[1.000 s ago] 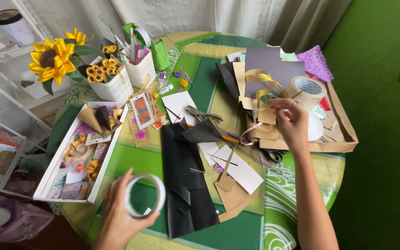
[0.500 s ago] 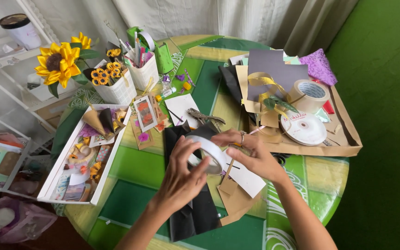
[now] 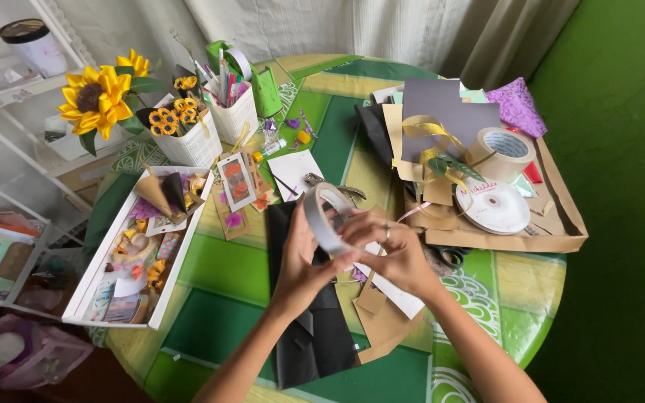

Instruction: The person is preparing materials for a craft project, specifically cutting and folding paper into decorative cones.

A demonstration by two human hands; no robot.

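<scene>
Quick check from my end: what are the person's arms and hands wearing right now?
Both forearms are bare, with no sleeves in view and no gloves. The right hand wears a thin ring on one finger. The left hand shows no ring, watch or bracelet.

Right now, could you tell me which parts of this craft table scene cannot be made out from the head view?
- Roll of tape: its lower rim is covered by the left hand and right hand; any loose end is hidden.
- Black paper: its middle lies under both hands.
- Scissors: only a handle shows past the right wrist.
- White tray: its small contents are too jumbled to tell apart.
</scene>
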